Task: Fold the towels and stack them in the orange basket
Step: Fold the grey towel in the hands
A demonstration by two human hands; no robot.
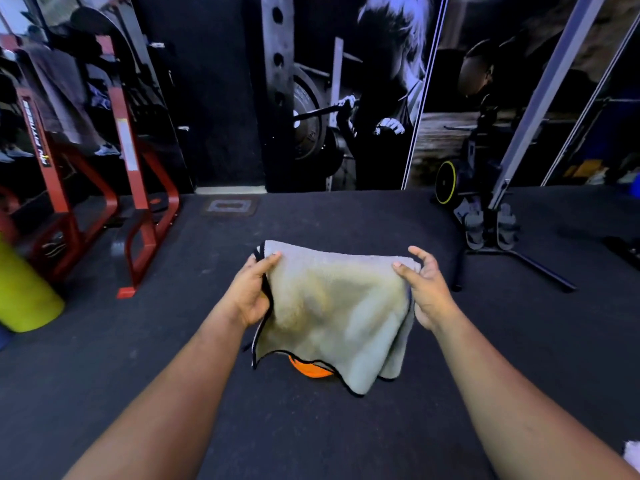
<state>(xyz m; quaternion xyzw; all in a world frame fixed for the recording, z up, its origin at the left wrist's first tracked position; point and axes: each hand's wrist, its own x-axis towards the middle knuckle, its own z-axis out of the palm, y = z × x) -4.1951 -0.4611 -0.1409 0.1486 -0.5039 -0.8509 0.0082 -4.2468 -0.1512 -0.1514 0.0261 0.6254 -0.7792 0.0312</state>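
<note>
A grey towel (332,313) with a black hem hangs folded in the air at the centre of the head view. My left hand (251,292) pinches its upper left corner, thumb on top. Its upper right corner is pinched by my right hand (427,292), whose other fingers spread outward. Below the towel's lower edge a small part of the orange basket (310,369) shows on the dark floor; the towel hides the rest of it.
A red steel gym rack (131,188) stands at the left, with a yellow-green cylinder (24,292) beside it. A black machine with a yellow-rimmed wheel (485,209) stands at the back right. Something white (632,452) lies at the lower right edge.
</note>
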